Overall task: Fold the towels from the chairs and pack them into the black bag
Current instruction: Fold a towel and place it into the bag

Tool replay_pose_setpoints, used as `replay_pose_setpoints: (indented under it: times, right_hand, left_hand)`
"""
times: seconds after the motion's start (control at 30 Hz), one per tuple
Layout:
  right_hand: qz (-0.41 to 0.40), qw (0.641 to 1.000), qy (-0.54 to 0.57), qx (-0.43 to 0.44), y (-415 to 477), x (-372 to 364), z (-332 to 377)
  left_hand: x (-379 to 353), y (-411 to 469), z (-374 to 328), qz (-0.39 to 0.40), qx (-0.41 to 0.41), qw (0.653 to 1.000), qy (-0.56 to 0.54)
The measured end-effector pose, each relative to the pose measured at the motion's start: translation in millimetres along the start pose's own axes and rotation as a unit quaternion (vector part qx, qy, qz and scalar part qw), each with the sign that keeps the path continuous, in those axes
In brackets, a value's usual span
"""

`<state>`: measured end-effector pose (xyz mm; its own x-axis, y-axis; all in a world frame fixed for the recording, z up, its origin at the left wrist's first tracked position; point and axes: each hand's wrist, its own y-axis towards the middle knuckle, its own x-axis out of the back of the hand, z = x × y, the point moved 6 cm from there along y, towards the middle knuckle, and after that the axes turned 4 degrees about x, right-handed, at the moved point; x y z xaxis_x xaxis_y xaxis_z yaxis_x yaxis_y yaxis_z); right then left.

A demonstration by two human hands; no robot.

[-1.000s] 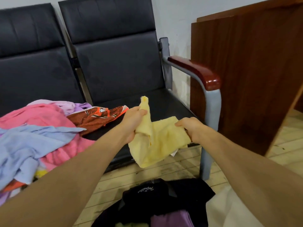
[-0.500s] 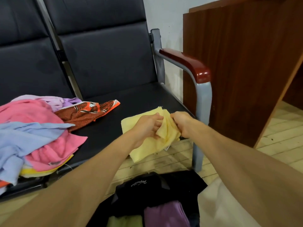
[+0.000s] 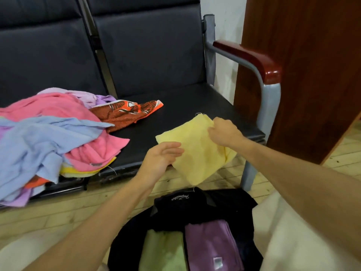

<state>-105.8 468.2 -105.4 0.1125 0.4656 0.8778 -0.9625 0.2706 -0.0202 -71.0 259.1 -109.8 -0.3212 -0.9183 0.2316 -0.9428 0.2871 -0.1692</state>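
Pinches the far right corner of the yellow towel point(image 3: 197, 147) with the right hand point(image 3: 224, 132), fingers and thumb curled tight on the cloth. Touches the towel's left edge with the left hand point(image 3: 160, 159), fingers loose, nearly straight and slightly apart, not wrapped round anything. Holds the towel low over the front right part of the black padded seat point(image 3: 185, 106), far half lying on the cushion, near corner hanging past the seat's front edge above the floor.

On the left of the same seat and spilling onto the neighbouring chair point(image 3: 39, 55): a loose heap, with a pink towel point(image 3: 58, 106) under a crumpled blue towel point(image 3: 39, 139), a lilac towel point(image 3: 84, 94) at the back, an orange patterned cloth point(image 3: 125, 112) reaching toward the middle of the seat, and yellow edges peeping out underneath.

Below the hands, on the floor just in front of the seat: the black bag point(image 3: 230, 204), mouth open, with a folded purple towel point(image 3: 211, 247) and a folded pale green towel point(image 3: 162, 251) side by side inside.

At the seat's right end, a grey metal frame point(image 3: 269, 106) topped by a glossy red-brown armrest point(image 3: 248, 57). Just beyond, a dark wooden panel point(image 3: 302, 75), standing upright against a whitish wall point(image 3: 224, 8). Underfoot, pale wooden floorboards point(image 3: 58, 204), scuffed dark near the chair leg.
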Motion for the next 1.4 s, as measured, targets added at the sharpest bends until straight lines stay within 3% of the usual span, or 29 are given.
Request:
replay_pose_setpoints:
  times: [0.07,0.2,0.3,0.37,0.5,0.57,0.7,0.8,1.0,1.13,1.23,1.3,1.4]
  right_hand:
    - [0.002,1.000,-0.003,0.016,-0.9,-0.8,9.9]
    - [0.019,0.995,0.060,0.076,-14.6,-2.0,40.9]
    - [0.041,0.980,0.155,0.118,-34.0,-1.7,65.3]
    - [0.055,0.957,0.255,0.127,-49.0,-1.5,78.1]
    - [0.134,0.872,0.464,0.083,-74.6,-11.0,85.3]
    - [0.165,0.827,0.534,0.052,-81.9,-17.0,81.0]
    - [0.243,0.725,0.644,0.020,-94.8,-22.6,74.9]
    - [0.277,0.693,0.665,0.022,-98.9,-26.1,68.7]
    - [0.283,0.731,0.621,-0.014,-98.9,-42.2,44.7]
    - [0.248,0.805,0.530,-0.097,-106.6,-70.2,17.4]
    - [0.291,0.813,0.487,-0.129,-127.3,-102.6,6.3]
    - [0.319,0.815,0.464,-0.139,-139.5,-129.6,-0.1]
    - [0.297,0.848,0.412,-0.152,-147.7,-173.4,-12.8]
  left_hand:
    - [13.9,-2.5,6.6,-0.048,0.039,0.997,-0.044]
    - [29.1,-5.7,9.9,-0.073,0.078,0.985,-0.139]
    - [38.9,-12.6,20.8,-0.190,0.082,0.952,-0.225]
    - [40.3,-17.2,31.1,-0.249,0.097,0.927,-0.265]
    - [42.7,-24.9,55.9,-0.280,0.144,0.910,-0.271]
    - [38.6,-34.0,68.1,-0.240,0.180,0.912,-0.281]
    - [8.4,-54.8,79.0,0.021,0.246,0.901,-0.358]
    - [-0.6,-66.3,86.3,0.092,0.257,0.881,-0.388]
    - [17.8,-68.7,89.0,0.052,0.214,0.905,-0.364]
    - [28.9,-73.2,101.9,0.005,0.191,0.942,-0.276]
    - [36.6,-79.8,118.2,-0.011,0.155,0.973,-0.173]
    - [38.3,-84.7,135.1,-0.006,0.160,0.981,-0.112]
    - [36.1,-90.6,171.4,-0.007,0.203,0.975,-0.089]
